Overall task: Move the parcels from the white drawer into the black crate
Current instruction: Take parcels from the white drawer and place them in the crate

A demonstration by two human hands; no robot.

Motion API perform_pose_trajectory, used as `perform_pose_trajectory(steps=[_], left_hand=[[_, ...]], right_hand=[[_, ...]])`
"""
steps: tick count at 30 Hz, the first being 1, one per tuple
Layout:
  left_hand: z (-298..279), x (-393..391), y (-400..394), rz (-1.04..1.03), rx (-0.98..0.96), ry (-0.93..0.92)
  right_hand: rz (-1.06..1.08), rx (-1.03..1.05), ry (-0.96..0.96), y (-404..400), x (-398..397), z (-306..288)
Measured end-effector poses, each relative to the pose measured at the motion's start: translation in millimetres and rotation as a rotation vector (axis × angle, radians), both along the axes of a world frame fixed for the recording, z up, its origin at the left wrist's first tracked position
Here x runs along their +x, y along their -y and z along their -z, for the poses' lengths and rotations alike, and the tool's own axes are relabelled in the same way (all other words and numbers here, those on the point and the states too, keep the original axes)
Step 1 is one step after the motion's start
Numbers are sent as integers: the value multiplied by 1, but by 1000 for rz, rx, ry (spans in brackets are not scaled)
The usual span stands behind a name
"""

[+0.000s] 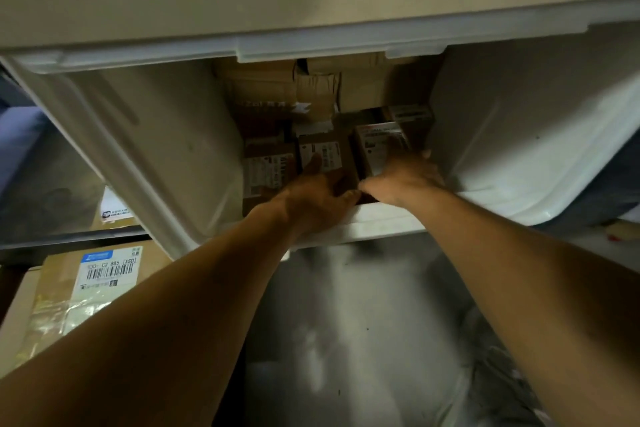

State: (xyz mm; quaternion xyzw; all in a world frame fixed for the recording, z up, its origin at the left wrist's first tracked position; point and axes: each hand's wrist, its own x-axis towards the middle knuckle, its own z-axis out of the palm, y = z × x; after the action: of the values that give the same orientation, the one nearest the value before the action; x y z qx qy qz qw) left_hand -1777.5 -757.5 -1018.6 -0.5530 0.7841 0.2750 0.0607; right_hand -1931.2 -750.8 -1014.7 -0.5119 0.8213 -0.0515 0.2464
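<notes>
A smooth white plastic drawer [502, 135] holds tightly packed brown cardboard parcels [266, 166] with barcode labels. The left hand [311, 194] lies flat-fingered on a middle parcel [325, 152]; the right hand [405, 177] grips a labelled box [379, 142] beside the drawer's right wall

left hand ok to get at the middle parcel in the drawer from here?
Probably yes. The left hand is already over the white drawer's front edge, fingers reaching onto the middle parcel, with nothing between them. The right hand works the neighbouring parcel beside it, so the room is tight.
</notes>
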Motion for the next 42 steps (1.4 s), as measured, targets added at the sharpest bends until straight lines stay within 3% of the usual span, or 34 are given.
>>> perform_pose_trajectory(steps=[3,5,8,12,16,21,26,30,34,42], left_hand=[[-13,2,-11,128,-51,72],[-21,10,-20,146,-55,25],[-38,24,-39,71,-80,-65],[-69,44,-74,-117,-136,-249],[-103,57,-118,-414,31,-713],[-128,85,-170,-547,418,-969],[-144,124,-196,-573,434,-936],[-172,159,-201,-516,368,-811],[-203,183,-200,-463,383,-758],[-184,215,-214,-670,449,-982]], right_hand=[[37,-135,51,-16,-7,-15],[0,-257,65,-33,-8,-30],[-31,-397,110,-61,-2,-55],[-109,-420,149,-99,21,-90],[-218,-434,183,-142,51,-110],[-324,-456,157,-185,84,-127],[-514,-380,179,-211,100,-148],[-699,-241,53,-212,104,-172],[-744,-213,21,-201,111,-199],[-728,-269,257,-193,120,-206]])
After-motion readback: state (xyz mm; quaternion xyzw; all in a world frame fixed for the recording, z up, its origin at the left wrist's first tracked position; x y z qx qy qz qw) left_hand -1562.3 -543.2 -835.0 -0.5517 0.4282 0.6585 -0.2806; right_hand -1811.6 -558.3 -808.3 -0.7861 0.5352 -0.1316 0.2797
